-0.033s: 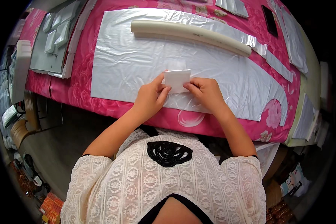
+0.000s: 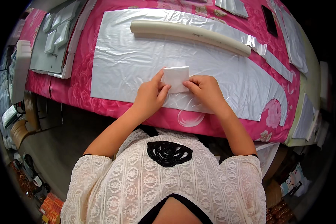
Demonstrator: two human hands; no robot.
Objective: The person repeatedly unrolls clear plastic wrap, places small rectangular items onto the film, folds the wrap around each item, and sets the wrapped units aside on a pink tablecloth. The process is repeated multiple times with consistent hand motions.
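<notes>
A small white folded square [image 2: 176,77] lies on a large silvery plastic sheet [image 2: 130,63], near the front edge of a table covered in pink flowered cloth [image 2: 82,93]. My left hand [image 2: 149,96] pinches the square's left edge between thumb and fingers. At the square's lower right edge, the fingertips of my right hand [image 2: 205,91] grip it. Both hands rest on the sheet, close together.
A long cream tube [image 2: 190,34] lies across the far part of the sheet. A grey tray of white pieces [image 2: 50,41] sits at the far left. Silvery strips [image 2: 278,65] and more sheets [image 2: 293,33] lie to the right, beside a dark flat phone-like object [image 2: 268,19].
</notes>
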